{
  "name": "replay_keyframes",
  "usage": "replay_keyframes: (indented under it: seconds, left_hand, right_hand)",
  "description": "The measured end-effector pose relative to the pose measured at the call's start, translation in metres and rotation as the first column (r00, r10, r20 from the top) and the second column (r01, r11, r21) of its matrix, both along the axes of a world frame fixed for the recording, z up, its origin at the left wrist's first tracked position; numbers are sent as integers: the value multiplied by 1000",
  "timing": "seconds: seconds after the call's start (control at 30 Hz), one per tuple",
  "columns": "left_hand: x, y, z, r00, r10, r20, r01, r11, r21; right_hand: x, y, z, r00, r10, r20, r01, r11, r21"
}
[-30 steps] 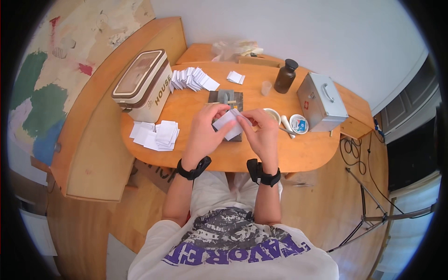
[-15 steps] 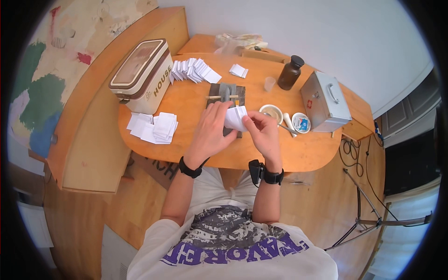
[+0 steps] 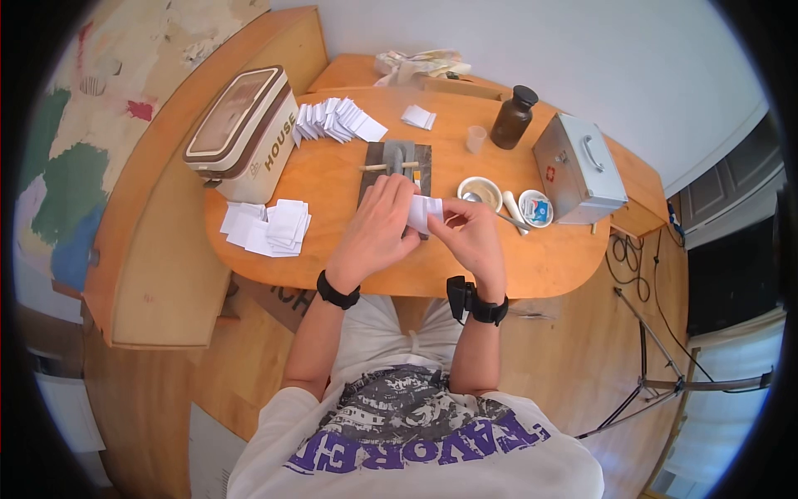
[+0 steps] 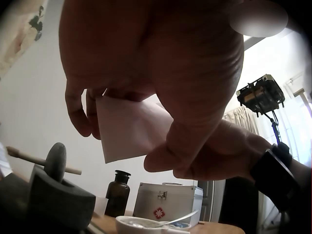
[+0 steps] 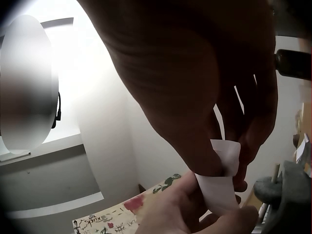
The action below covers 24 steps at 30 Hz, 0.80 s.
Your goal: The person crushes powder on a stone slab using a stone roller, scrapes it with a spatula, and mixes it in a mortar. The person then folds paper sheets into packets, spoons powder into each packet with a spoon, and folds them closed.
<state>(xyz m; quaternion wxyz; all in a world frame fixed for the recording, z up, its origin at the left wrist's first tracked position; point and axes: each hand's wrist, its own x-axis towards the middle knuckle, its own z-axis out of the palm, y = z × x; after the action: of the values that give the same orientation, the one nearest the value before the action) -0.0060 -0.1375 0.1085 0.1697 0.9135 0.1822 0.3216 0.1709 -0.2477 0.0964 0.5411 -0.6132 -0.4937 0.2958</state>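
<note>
Both hands hold a white folded paper (image 3: 422,213) over the near half of the table. My left hand (image 3: 378,229) grips its left side, and in the left wrist view the paper (image 4: 129,129) lies between thumb and fingers. At the other side, my right hand (image 3: 474,241) pinches the paper between thumb and fingers. In the right wrist view the upper part of the paper (image 5: 226,153) bends over near the right thumb. Behind the hands stands a grey stone trough grinder (image 4: 61,200) with a wheel on a wooden rod (image 4: 44,161).
Folded papers lie in a row (image 3: 337,121), a small stack (image 3: 418,116) and a left pile (image 3: 270,227). A HOUSE box (image 3: 249,137) stands left. Right are a brown bottle (image 3: 513,121), plastic cup (image 3: 475,139), bowl with spoon (image 3: 480,185), pestle (image 3: 514,208), mortar (image 3: 544,218) and silver case (image 3: 582,170).
The paper has gone from a flat, tilted sheet to a narrower, bent-over shape. The left hand's fingers have moved over its back, and the right thumb and fingers have shifted along its right side.
</note>
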Motion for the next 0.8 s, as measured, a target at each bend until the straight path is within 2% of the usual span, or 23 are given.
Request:
replay_keyframes:
  seconds: [0.07, 0.2, 0.27, 0.3, 0.4, 0.43, 0.47, 0.5, 0.53, 0.6, 0.63, 0.7, 0.8]
  left_hand:
    - [1, 0, -1, 1000, 4, -4, -4, 1000, 11]
    - [4, 1, -2, 1000, 4, 13, -5, 1000, 29]
    - [6, 1, -3, 1000, -9, 10, 9, 1000, 23]
    - [7, 0, -4, 1000, -20, 7, 20, 1000, 15]
    - [11, -3, -14, 998, -4, 56, 1, 998, 66]
    - [9, -3, -17, 999, -7, 52, 4, 998, 61]
    - [6, -3, -19, 998, -44, 55, 49, 994, -97]
    - [3, -1, -21, 995, -78, 66, 92, 964, -251]
    - [0, 5, -18, 995, -79, 64, 93, 963, -254]
    - [-2, 16, -6, 967, -245, 77, 256, 917, -305]
    - [-1, 18, 0, 967, -244, 77, 256, 916, -309]
    - [4, 20, 12, 929, -369, 35, 344, 823, -452]
    - [14, 23, 3, 925, -378, 32, 336, 775, -536]
  right_hand:
    - [-3, 2, 3, 933, -229, 276, 187, 967, 171]
    - [-3, 4, 4, 899, -284, 335, 208, 947, 244]
    - [-2, 2, 4, 941, -175, 290, 162, 984, 70]
    - [-2, 2, 2, 941, -177, 289, 165, 984, 66]
    - [-2, 3, -3, 913, -256, 318, 222, 965, 141]
    - [0, 3, -2, 882, -271, 385, 194, 954, 227]
    - [1, 3, -1, 845, -291, 448, 158, 938, 310]
    - [3, 1, 0, 846, -291, 448, 160, 938, 307]
    - [6, -2, 2, 840, -256, 478, 122, 948, 294]
    - [5, -5, 10, 834, -217, 507, 83, 958, 274]
    - [3, -5, 17, 828, -204, 523, 38, 950, 310]
    - [0, -4, 26, 820, -193, 538, -6, 939, 345]
    - [0, -2, 26, 804, -200, 560, -18, 933, 360]
